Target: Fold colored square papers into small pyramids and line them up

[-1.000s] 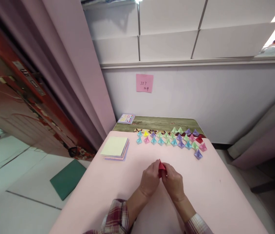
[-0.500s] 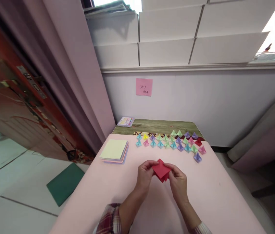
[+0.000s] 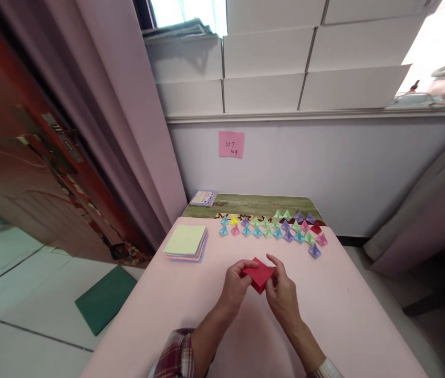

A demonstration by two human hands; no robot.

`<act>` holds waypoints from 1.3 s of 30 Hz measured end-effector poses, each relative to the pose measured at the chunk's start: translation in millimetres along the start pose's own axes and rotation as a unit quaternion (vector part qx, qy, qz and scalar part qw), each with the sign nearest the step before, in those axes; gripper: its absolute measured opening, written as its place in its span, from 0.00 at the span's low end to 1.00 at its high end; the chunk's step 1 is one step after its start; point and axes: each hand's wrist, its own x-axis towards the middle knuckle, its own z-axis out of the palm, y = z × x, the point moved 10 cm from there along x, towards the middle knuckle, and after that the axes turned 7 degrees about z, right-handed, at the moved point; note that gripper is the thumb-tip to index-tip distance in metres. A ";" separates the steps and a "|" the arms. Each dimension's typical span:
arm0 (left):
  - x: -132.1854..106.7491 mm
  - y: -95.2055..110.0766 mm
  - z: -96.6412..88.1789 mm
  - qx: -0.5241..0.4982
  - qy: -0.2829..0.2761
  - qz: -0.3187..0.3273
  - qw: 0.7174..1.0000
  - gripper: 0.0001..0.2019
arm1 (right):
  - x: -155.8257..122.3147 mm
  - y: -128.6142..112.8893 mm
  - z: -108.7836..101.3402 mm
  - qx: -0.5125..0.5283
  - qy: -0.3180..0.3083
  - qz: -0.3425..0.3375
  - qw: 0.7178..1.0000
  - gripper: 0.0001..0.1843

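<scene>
A folded red origami paper point(image 3: 260, 274), diamond-shaped with loose layers at its lower point, is held above the pink table cover. My left hand point(image 3: 236, 283) pinches its left corner between thumb and fingers. At the right corner, my right hand point(image 3: 282, 294) has its thumb and a bent finger on the paper, while its index finger sticks up off it. The inner layers are partly hidden by my fingers. Beyond my hands stand rows of small folded paper pieces point(image 3: 268, 232) in blue, green, purple, pink, yellow and red.
A stack of coloured paper sheets point(image 3: 185, 240), pale yellow on top, lies on the table's left side. Behind it sits a small printed packet point(image 3: 204, 198) on the wood-patterned strip. A pink note point(image 3: 231, 144) sticks to the wall. A green board point(image 3: 106, 299) lies on the floor.
My right index finger has lifted off the red paper, and the right hand's grip has shifted lower on its corner. The left hand keeps its pinch. The view has tilted slightly upward.
</scene>
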 end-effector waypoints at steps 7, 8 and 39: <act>-16.7 11.4 1.7 0.054 -0.029 0.058 0.996 0.14 | -16.3 32.4 15.5 0.322 -0.105 0.218 0.915 0.25; -19.9 9.7 3.4 0.062 -0.037 0.065 0.995 0.14 | -19.0 36.4 18.2 0.325 -0.116 0.229 0.910 0.24; -22.5 -88.7 -23.0 -0.053 0.053 -0.053 0.996 0.13 | -29.7 97.4 27.1 0.225 -0.139 0.088 0.960 0.16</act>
